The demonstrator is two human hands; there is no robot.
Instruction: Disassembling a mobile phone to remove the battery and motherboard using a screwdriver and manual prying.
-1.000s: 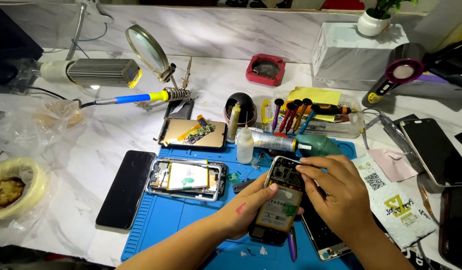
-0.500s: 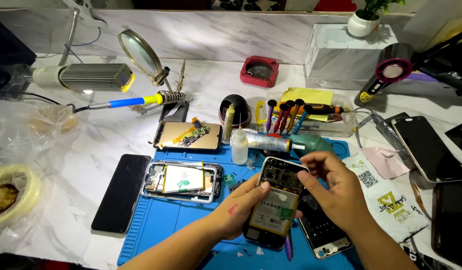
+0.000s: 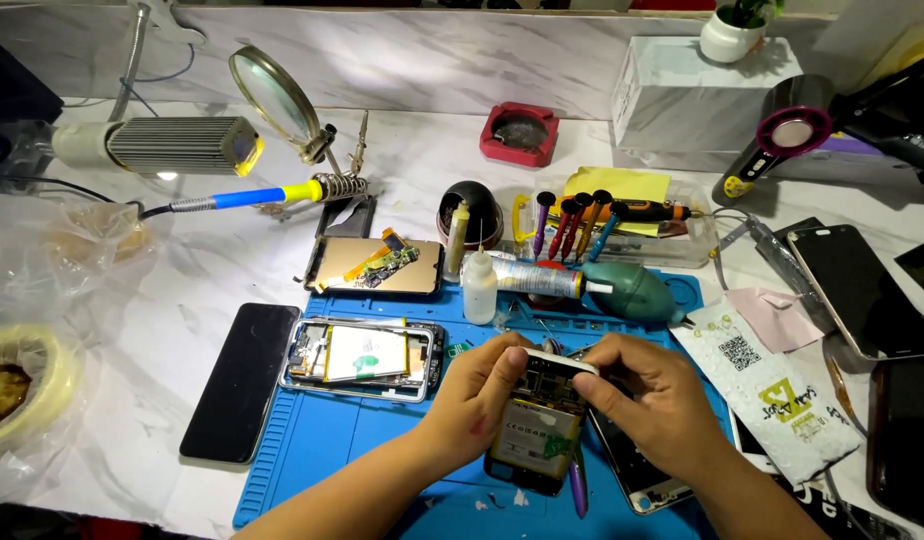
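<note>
Opened phone (image 3: 538, 430), back cover off, battery and circuit board exposed, held tilted above the blue mat, lower centre of frame, top edge raised.

Two hands, left hand (image 3: 479, 395) and right hand (image 3: 650, 400), are sharing one opened phone (image 3: 534, 430); a second opened phone (image 3: 362, 357) is lying alongside; one black phone (image 3: 241, 380) is resting left; five screwdrivers (image 3: 572, 220) are standing in one rack; one white bottle (image 3: 479, 285) is standing nearby
</note>
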